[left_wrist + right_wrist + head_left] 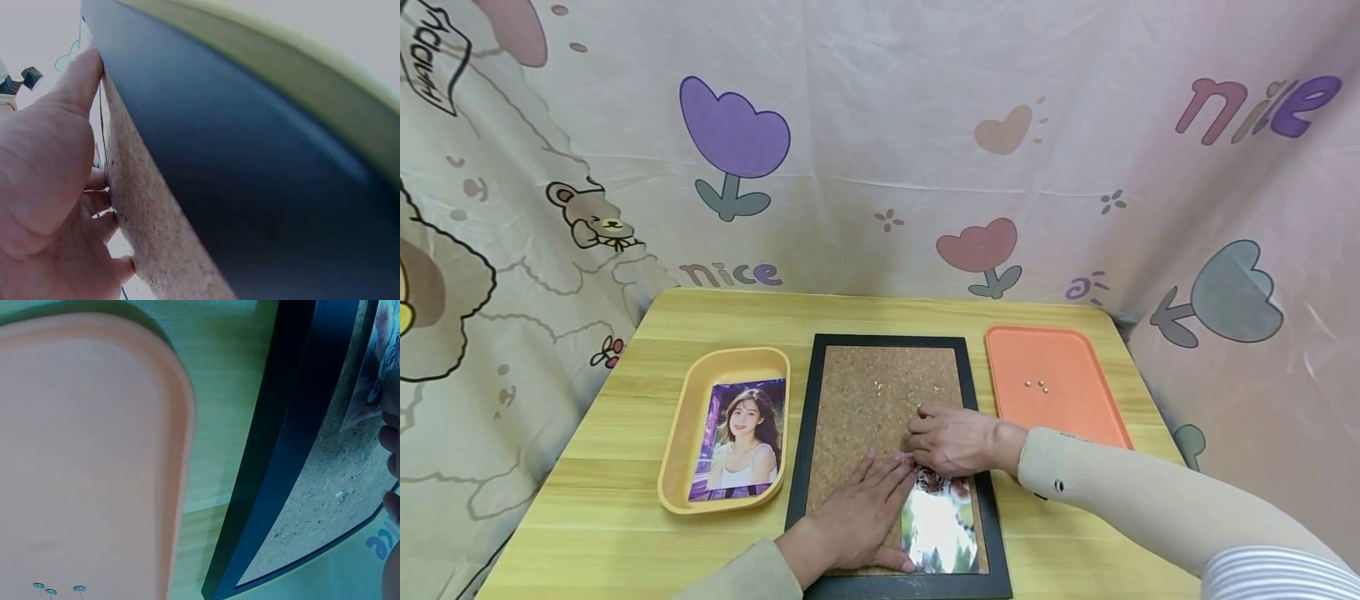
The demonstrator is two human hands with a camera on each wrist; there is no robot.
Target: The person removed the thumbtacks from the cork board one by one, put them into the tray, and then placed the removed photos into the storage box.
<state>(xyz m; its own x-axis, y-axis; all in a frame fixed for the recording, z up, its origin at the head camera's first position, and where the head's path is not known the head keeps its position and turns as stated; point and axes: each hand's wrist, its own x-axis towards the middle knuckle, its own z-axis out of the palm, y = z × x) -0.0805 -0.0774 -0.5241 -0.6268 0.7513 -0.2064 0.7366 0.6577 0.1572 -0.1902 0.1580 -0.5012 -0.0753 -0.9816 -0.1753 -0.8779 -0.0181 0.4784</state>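
A photo [940,529] with a tiger's face and a bright glare lies on the lower right of a black-framed corkboard [853,379]. My left hand [861,517] rests on the cork with fingers spread, thumb and fingertips along the photo's left edge. In the left wrist view its fingers [103,225] are straight against the board. My right hand [958,440] has curled fingers at the photo's upper left corner, close to the left fingertips. I cannot tell whether a tack is under them; the right wrist view catches only part of those fingers [390,440].
An orange tray [1052,358] to the right holds three small metal thumbtacks [1041,386]. A yellow tray [673,467] to the left holds a portrait photo [745,442] of a person. The wood-grain table [602,467] meets a printed curtain [865,125] at the back.
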